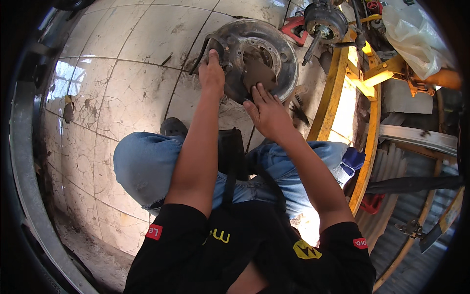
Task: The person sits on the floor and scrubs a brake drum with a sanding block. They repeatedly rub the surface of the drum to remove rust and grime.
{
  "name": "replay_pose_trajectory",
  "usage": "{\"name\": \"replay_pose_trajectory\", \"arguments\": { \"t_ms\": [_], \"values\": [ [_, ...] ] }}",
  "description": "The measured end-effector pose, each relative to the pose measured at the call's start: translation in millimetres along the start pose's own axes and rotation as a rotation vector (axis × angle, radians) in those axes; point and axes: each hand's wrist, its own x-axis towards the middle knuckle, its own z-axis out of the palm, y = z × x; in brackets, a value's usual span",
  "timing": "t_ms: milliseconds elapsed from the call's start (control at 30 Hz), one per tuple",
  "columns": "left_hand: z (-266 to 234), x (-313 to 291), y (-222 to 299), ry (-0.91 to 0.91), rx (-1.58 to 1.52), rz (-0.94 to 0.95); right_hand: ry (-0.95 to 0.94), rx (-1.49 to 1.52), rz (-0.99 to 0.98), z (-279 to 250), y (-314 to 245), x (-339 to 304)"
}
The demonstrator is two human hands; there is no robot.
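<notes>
A round, worn metal brake drum (285, 51) lies on the tiled floor in front of me, with an opening at its centre. At its left side my left hand (211, 73) is closed on a dark, curved brake shoe (199, 55), thumb along the top. A brown sheet that looks like sandpaper (259, 74) covers part of the drum's centre. My right hand (269, 111) rests its outstretched fingers on the sheet's near edge, with the thumb apart. What lies under the right palm is hidden.
Beyond the drum stand a red metal stand (295, 30) and a dark hub assembly with a shaft (327, 23). To the right runs a yellow metal frame (327, 105), with a clear plastic bag (411, 36) above. A small brush (299, 112) lies beside the drum.
</notes>
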Motion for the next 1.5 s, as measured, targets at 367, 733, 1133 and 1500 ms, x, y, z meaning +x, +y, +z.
{"name": "replay_pose_trajectory", "arguments": {
  "t_ms": [367, 733, 1133, 1500],
  "values": [
    [3.3, -15.7, 11.6, -0.022, -0.027, 0.005, 0.125, -0.123, -0.08, 6.7, 2.5, 30.4],
    [7.6, -27.7, 22.2, 0.038, 0.019, 0.003, 0.103, -0.096, -0.023, 17.1, -6.5, 12.2],
    [3.4, -7.6, 8.7, -0.004, -0.032, 0.012, -0.021, -0.017, -0.022, 13.7, -19.2, -9.9],
    [1.7, -9.0, 4.8, -0.041, -0.088, 0.007, -0.054, -0.002, -0.122, 8.6, -12.0, -19.7]
  ]
}}
